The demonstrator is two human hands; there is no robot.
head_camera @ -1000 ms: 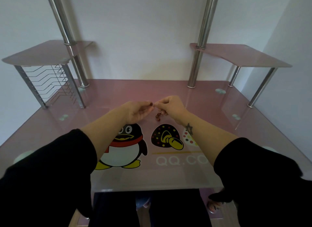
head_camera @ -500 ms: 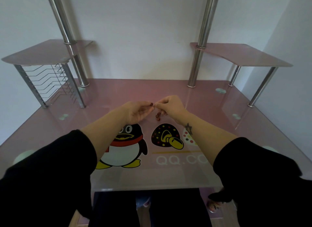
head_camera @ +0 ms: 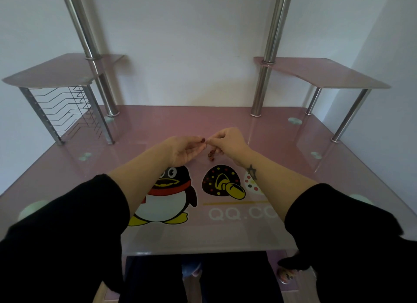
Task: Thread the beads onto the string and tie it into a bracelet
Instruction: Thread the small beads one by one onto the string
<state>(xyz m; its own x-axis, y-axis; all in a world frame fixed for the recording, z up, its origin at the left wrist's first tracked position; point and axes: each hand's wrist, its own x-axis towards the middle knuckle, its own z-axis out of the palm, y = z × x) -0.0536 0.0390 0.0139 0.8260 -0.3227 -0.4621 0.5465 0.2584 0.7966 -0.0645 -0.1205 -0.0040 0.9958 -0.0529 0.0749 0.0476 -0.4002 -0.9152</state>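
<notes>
My left hand (head_camera: 186, 148) pinches a small dark red bead (head_camera: 203, 140) between thumb and fingertips. My right hand (head_camera: 228, 140) faces it, its fingertips pinched together almost touching the bead; the string itself is too thin to make out. A short strand of dark red threaded beads (head_camera: 211, 155) hangs below my right hand, just above the pink glass desk (head_camera: 158, 126). Both hands hover over the middle of the desk.
The desk carries a penguin sticker (head_camera: 167, 196) and a mushroom sticker (head_camera: 222, 183) near the front. Two chrome posts (head_camera: 259, 86) rise at the back. A wire rack (head_camera: 65, 108) stands under the left shelf; a raised shelf (head_camera: 320, 72) sits at the right.
The hands have stayed almost still, fingertips close together. The hanging beads shifted only slightly.
</notes>
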